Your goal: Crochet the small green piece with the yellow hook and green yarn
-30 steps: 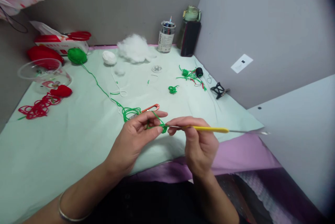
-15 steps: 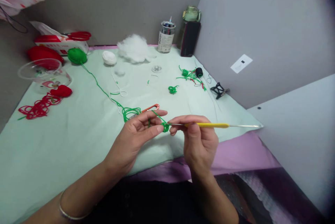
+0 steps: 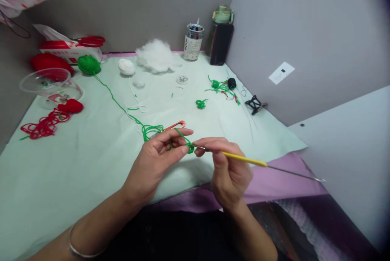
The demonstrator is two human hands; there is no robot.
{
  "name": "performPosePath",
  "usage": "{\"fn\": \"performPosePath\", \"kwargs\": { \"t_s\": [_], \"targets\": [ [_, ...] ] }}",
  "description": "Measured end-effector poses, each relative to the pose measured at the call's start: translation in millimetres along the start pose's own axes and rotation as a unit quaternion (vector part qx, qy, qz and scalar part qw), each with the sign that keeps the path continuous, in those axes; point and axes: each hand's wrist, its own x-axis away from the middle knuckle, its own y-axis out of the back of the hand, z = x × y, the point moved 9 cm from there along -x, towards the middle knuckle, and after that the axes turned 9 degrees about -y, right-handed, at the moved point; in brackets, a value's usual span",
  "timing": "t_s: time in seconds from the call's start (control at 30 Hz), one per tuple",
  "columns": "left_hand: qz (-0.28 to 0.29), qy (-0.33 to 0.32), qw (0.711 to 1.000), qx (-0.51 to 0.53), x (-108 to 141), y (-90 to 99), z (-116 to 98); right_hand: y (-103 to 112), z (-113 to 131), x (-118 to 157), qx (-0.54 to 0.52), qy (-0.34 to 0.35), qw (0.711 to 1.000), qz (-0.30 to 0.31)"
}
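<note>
Pinched between the thumb and fingers of my left hand (image 3: 163,149) is a small piece of green crochet work (image 3: 190,148). A strand of green yarn (image 3: 182,134) runs from it over my left index finger. My right hand (image 3: 230,169) is closed around a crochet hook with a yellow handle (image 3: 245,158), whose thin metal tip meets the green piece. The hook's back end slants down to the right. Just beyond my left hand, loose green loops (image 3: 152,131) and orange-handled snips (image 3: 176,125) lie on the cloth.
A green yarn ball (image 3: 89,65), a white yarn ball (image 3: 126,67) and fluffy stuffing (image 3: 157,57) line the back. Red yarn (image 3: 42,122) and a clear plastic cup (image 3: 45,82) are at left. A phone (image 3: 222,44) leans at the back right, near green scraps (image 3: 215,84).
My right hand has tilted the crochet hook, so its back end has dropped and the tip points slightly upward. My left hand has hardly moved.
</note>
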Motion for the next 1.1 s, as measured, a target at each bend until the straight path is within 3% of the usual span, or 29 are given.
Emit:
{"fn": "performPosePath", "kwargs": {
  "t_s": [0.17, 0.37, 0.6, 1.0, 1.1],
  "targets": [
    [-0.016, -0.022, 0.999, -0.045, 2, 3.6, -3, -6, 7, 5, 0.069, 0.056, 0.996, 0.025],
    [-0.048, -0.1, 0.986, -0.127, 7, 3.0, -16, -7, 9, 6, 0.077, 0.083, 0.993, 0.014],
    [-0.043, -0.063, 0.995, -0.071, 3, 1.4, -10, -6, 10, 6, 0.082, 0.077, 0.994, -0.002],
    [-0.038, -0.027, 0.997, -0.065, -1, 7.0, -6, -2, -1, 5, 0.029, 0.051, 0.998, -0.001],
    [-0.04, -0.017, 0.999, -0.028, 0, 2.3, -2, -3, -3, 11, 0.072, 0.064, 0.995, -0.006]
  ]
}}
